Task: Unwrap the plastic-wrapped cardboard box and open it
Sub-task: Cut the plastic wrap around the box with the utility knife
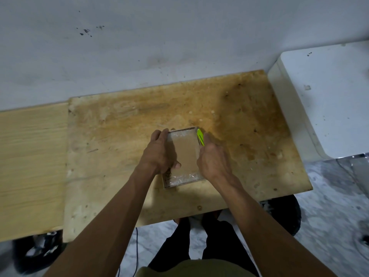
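Observation:
A small brown cardboard box (186, 154) wrapped in clear plastic lies flat on the stained plywood board (119, 136). My left hand (160, 154) clasps the box's left side, fingers at the far corner and thumb on top. My right hand (212, 160) rests against the box's right edge and grips a bright green utility knife (200, 137), whose tip points away from me along that edge. Crinkled plastic shows at the near and far ends of the box.
A lighter wooden panel (32, 166) adjoins the board on the left. A white block (327, 100) stands at the right, against the white wall (159, 47). Below the board's near edge are marble floor, dark wheels and my legs.

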Available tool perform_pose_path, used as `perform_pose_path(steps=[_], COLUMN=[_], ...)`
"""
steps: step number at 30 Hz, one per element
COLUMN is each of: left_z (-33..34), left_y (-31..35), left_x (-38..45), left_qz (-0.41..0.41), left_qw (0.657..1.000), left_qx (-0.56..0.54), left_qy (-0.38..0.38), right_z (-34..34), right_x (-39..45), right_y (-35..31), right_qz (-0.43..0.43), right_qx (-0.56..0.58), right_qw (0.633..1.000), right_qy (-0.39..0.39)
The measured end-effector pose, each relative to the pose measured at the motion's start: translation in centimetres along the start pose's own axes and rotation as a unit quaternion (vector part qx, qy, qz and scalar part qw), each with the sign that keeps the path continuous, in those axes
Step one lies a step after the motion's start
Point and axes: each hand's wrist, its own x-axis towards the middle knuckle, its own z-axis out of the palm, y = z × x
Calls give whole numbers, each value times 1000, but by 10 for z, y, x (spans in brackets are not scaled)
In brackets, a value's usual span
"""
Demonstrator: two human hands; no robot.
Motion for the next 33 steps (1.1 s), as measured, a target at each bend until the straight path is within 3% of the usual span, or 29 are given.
perform_pose_path(steps=[26, 33], left_z=[4, 5], left_y=[0, -3], left_x=[2, 2], left_qz=[-18, -7], left_qw=[1000, 1000], left_qx=[-23, -18], left_qy=[4, 6], right_z=[-9, -17], right_x=[-38, -64], right_y=[-12, -9], right_qz=[-16, 18], right_qx=[-133, -110], right_qw=[991, 992], right_qy=[-25, -60])
